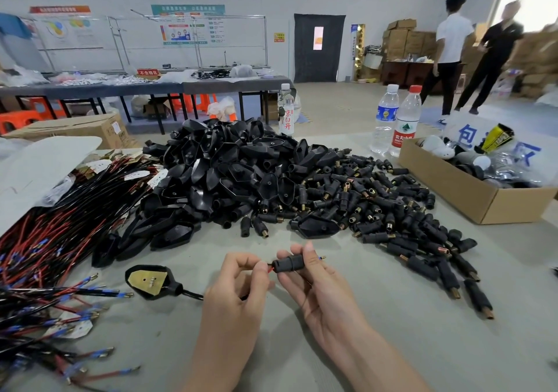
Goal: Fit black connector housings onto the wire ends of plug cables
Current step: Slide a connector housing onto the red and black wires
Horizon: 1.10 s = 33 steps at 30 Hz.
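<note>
Grey worktable (pixel 392 346) carries a heap of black housings (pixel 241 174). Just in front of the heap, the right hand (pixel 320 286) pinches one connector housing (pixel 288 263), and the left hand (pixel 238 283) pinches its red wire (pixel 269 268), which fingers mostly hide. Its plug (pixel 148 281) lies nearby.

A clear bottle (pixel 285 114) behind the black pile carries red characters running downward. The lower two read 白开, and the top one is unclear. The red-capped bottle (pixel 406 126) has a red label reading 农夫山泉. A red sign (pixel 148 72) on the far table (pixel 211 85) reads 不合格区. A white sheet (pixel 466 138) behind the box (pixel 453 186) shows large blue 包 and 区. The print on the wall posters (pixel 187 26) is too blurred to read.
</note>
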Each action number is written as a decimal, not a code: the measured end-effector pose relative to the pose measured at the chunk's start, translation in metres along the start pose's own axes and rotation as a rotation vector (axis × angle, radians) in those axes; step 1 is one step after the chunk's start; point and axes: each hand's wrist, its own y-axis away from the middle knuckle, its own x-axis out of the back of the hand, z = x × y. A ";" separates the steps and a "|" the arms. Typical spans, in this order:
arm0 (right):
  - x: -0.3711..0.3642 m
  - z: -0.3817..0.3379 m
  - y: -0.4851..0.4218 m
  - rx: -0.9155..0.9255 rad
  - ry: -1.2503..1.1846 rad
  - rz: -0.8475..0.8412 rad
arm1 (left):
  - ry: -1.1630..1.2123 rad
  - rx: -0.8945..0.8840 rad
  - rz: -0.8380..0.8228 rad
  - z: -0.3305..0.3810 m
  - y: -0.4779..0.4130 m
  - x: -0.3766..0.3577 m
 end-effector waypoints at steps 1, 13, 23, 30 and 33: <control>0.000 0.001 0.001 -0.003 -0.025 -0.005 | 0.035 0.027 0.000 0.000 0.000 -0.001; -0.005 0.003 0.004 0.005 -0.078 -0.055 | 0.142 0.060 -0.038 0.006 0.000 -0.005; -0.004 -0.001 0.007 0.017 -0.010 -0.078 | 0.123 0.051 -0.082 0.000 -0.002 -0.004; -0.004 -0.007 0.007 0.059 0.024 -0.075 | 0.137 0.079 -0.104 -0.003 -0.004 -0.001; -0.003 -0.007 0.006 0.070 0.049 -0.088 | 0.086 0.068 -0.133 -0.006 -0.006 0.001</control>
